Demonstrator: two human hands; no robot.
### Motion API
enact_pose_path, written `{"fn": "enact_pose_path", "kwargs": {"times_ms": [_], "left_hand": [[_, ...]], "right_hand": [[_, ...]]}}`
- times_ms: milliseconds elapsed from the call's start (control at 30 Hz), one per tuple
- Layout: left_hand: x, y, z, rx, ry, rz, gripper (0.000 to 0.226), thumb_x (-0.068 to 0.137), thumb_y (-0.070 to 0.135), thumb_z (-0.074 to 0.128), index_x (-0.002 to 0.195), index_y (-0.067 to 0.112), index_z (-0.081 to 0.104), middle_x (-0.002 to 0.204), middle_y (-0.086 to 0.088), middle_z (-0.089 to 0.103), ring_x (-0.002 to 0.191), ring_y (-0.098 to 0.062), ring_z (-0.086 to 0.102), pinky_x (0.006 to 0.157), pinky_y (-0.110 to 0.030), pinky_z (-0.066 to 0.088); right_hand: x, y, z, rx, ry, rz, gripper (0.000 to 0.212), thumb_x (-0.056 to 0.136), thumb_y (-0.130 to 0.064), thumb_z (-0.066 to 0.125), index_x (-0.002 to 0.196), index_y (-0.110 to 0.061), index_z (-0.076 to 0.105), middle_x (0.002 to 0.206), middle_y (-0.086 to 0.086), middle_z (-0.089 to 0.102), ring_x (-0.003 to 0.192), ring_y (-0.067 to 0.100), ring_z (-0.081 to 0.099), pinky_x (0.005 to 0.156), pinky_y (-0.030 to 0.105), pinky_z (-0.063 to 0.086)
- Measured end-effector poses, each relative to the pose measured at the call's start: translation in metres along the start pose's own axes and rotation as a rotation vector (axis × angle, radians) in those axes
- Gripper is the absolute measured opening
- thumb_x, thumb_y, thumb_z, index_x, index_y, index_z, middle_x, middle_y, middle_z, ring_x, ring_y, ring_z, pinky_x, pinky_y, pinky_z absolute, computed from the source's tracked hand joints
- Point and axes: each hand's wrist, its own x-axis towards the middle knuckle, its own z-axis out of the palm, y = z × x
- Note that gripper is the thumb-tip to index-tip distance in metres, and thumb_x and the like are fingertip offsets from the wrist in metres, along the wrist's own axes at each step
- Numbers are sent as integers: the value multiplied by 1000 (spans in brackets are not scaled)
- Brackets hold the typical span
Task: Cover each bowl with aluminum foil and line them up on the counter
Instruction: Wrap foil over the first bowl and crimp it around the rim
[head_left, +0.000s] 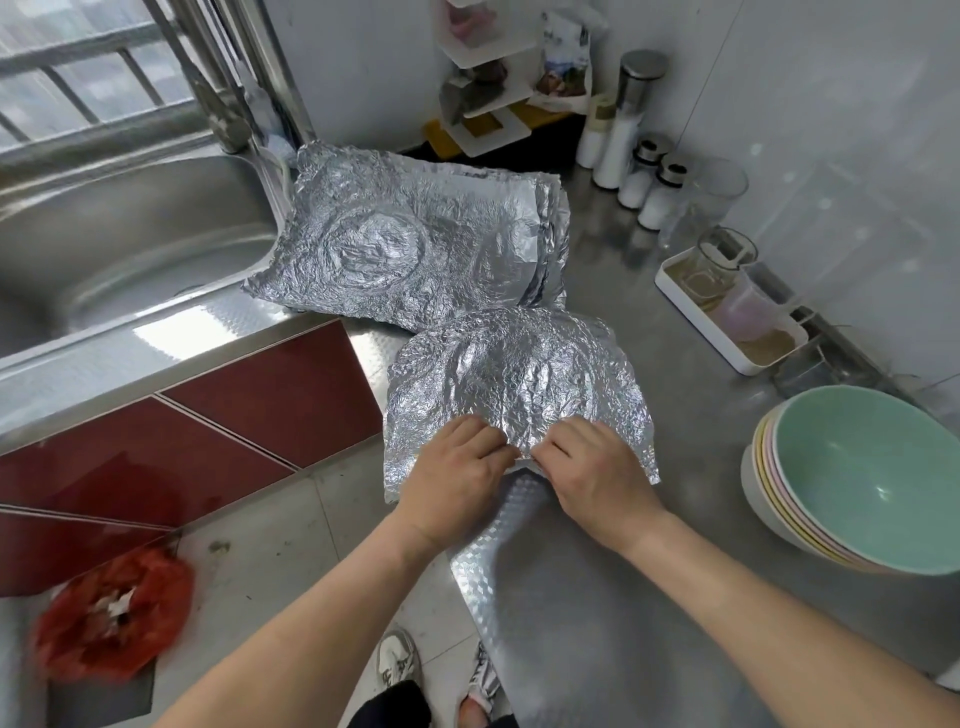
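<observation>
Head view. We judge the task to be at an early stage. One foil-covered bowl (514, 374) stands near the front edge of the worktop (597, 597); the bowl itself is hidden under the domed sheet. The left hand (457, 467) and right hand (592, 467), side by side, each pinch the near hem of the foil with curled fingers. The foil is crumpled and its corners hang loose. A stack of bare bowls (857, 478) waits at right. Spare foil sheets (415, 234) lie behind, beside the sink (130, 234). No finished row is visible.
</observation>
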Motion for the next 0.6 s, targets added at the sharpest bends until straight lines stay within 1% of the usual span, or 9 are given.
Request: {"fn": "enact_pose_path", "kwargs": {"times_ms": [100, 200, 267, 367, 433, 533, 567, 600], "left_hand": [[-1, -6, -3, 12, 14, 36, 18, 85, 15, 56, 82, 11, 74, 80, -2, 64, 76, -24, 59, 84, -37, 49], [-8, -14, -9, 8, 11, 72, 22, 87, 16, 53, 77, 12, 73, 76, -2, 62, 73, -24, 58, 83, -38, 49], [-11, -21, -13, 6, 5, 83, 22, 87, 13, 54, 75, 11, 72, 75, -2, 61, 72, -25, 57, 80, -37, 47], [-15, -30, -18, -21, 9, 86, 22, 87, 9, 53, 74, 11, 71, 74, -2, 60, 71, -25, 57, 80, -32, 45], [-16, -37, -20, -44, -12, 88, 19, 86, 10, 55, 76, 12, 72, 77, -1, 61, 75, -25, 57, 76, -32, 46], [-20, -42, -27, -71, -85, 45, 17, 85, 14, 56, 81, 13, 73, 83, -2, 62, 82, -25, 57, 67, -37, 50], [-20, -41, -30, -66, -88, 28, 17, 83, 16, 57, 83, 12, 74, 86, -2, 63, 85, -25, 59, 68, -36, 51], [-19, -38, -36, -60, -94, 11, 16, 79, 17, 62, 86, 12, 75, 90, -3, 65, 87, -26, 61, 71, -34, 51]], "right_hand": [[3, -9, 2, -40, 9, -7, 14, 72, 1, 62, 71, -12, 58, 72, 6, 50, 67, 27, 47, 59, 35, 35], [5, -28, 3, -46, 25, 12, 14, 73, 1, 49, 69, -11, 55, 70, 7, 49, 64, 27, 45, 58, 34, 33], [9, -39, 4, -53, 20, 32, 16, 72, -1, 43, 69, -11, 55, 70, 7, 49, 63, 27, 45, 58, 35, 34], [15, -51, 5, -60, -18, 81, 16, 69, -3, 41, 70, -12, 55, 71, 7, 49, 65, 27, 47, 58, 35, 35], [18, -57, 5, -46, -63, 117, 17, 73, -8, 41, 75, -13, 57, 74, 5, 50, 67, 27, 50, 59, 36, 40], [20, -57, -3, 60, -146, 186, 25, 86, -30, 44, 94, -19, 66, 85, -2, 56, 78, 21, 55, 67, 34, 45], [20, -55, -7, 120, -149, 236, 29, 87, -35, 46, 100, -20, 67, 89, -4, 58, 82, 19, 56, 71, 34, 45], [19, -52, -12, 183, -133, 283, 29, 88, -36, 49, 102, -20, 68, 92, -5, 60, 84, 18, 57, 73, 35, 46]]}}
